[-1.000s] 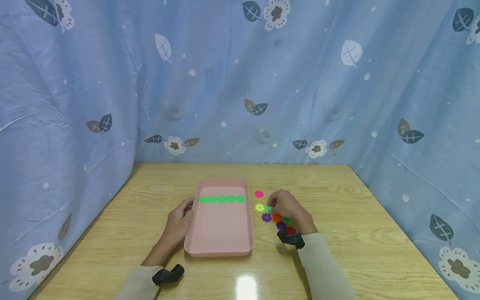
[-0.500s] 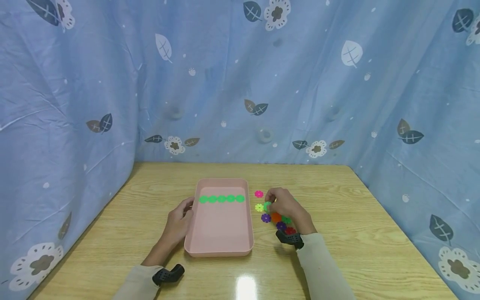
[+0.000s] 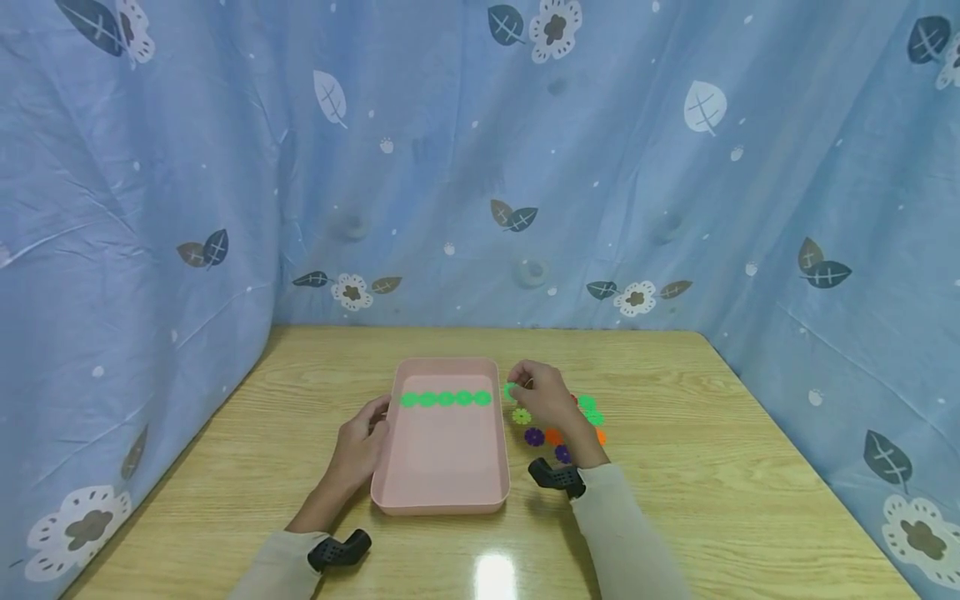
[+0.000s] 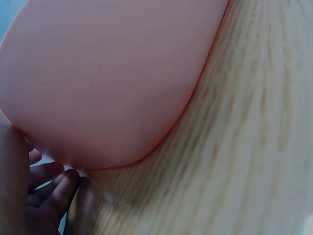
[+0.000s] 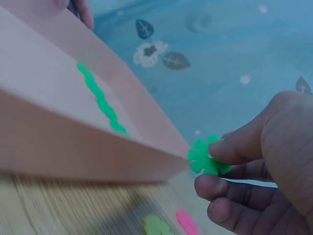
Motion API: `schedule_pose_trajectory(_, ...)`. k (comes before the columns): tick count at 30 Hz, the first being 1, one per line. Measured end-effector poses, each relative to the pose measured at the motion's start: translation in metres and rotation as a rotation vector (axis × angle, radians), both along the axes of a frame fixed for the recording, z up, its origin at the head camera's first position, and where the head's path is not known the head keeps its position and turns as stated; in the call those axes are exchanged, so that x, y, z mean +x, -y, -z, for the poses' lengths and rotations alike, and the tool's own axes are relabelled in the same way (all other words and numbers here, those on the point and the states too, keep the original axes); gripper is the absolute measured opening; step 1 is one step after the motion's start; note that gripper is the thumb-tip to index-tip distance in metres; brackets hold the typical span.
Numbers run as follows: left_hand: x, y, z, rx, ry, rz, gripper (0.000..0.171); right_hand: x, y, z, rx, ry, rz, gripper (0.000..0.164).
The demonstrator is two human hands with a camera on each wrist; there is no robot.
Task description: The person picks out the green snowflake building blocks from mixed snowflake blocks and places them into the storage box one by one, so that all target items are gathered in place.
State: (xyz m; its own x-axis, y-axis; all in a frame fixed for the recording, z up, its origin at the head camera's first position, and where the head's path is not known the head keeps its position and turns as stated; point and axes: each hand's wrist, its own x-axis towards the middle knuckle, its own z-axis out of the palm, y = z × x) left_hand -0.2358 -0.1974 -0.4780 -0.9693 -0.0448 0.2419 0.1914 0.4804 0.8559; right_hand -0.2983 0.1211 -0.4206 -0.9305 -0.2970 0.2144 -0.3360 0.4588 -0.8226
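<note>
My right hand point(image 3: 546, 398) pinches a green flower-shaped plastic disc point(image 5: 203, 157) between thumb and fingers, just outside the right wall of a pink tray point(image 3: 440, 475). The disc is held up on edge, near the tray's rim in the right wrist view. Inside the tray, a row of several green discs point(image 3: 446, 399) runs side by side across the far part. At the tray's left wall, my left hand point(image 3: 358, 448) holds the side, its curled fingers point(image 4: 54, 193) against the wall; part of this grip is hidden.
Loose discs lie right of the tray, among them a yellow-green disc point(image 3: 521, 416), a purple disc point(image 3: 534, 437), an orange disc point(image 3: 553, 436) and green discs point(image 3: 587, 403). A pink disc point(image 5: 187, 222) lies beneath my right hand. A blue patterned curtain point(image 3: 480, 167) encloses the wooden table point(image 3: 637, 367).
My right hand has lifted the green disc from the loose pile and carried it left and away from me, toward the tray's right wall. The left hand and tray stay put.
</note>
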Motion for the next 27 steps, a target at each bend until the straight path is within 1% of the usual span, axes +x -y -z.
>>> schedule_pose_trajectory(6, 0.0, 0.0, 0.0, 0.002, -0.004, 0.001, 0.047, 0.003, 0.019, 0.0, -0.068, -0.054, -0.01, 0.014)
schedule_pose_trajectory(9, 0.001, 0.0, -0.001, 0.003, -0.005, 0.0, 0.047, 0.004, 0.028, 0.001, -0.084, -0.078, -0.024, 0.016)
schedule_pose_trajectory(13, 0.002, 0.0, -0.002, -0.008, -0.002, -0.008, 0.047, 0.007, 0.042, -0.001, -0.108, -0.085, -0.061, 0.017)
schedule_pose_trajectory(18, 0.001, 0.002, -0.003, -0.014, 0.003, -0.013, 0.047, 0.009, 0.059, -0.004, -0.161, -0.072, -0.113, 0.02)
schedule_pose_trajectory(22, 0.001, 0.001, -0.001, -0.006, 0.003, -0.012, 0.047, 0.008, 0.069, 0.002, -0.153, -0.097, -0.146, 0.02)
schedule_pose_trajectory(24, 0.001, 0.0, -0.001, -0.002, 0.005, -0.011, 0.047, 0.007, 0.075, 0.005, -0.142, -0.126, -0.168, 0.02)
schedule_pose_trajectory(27, 0.002, -0.001, -0.002, 0.003, 0.006, -0.01, 0.047, 0.007, 0.083, 0.004, -0.131, -0.162, -0.185, 0.02)
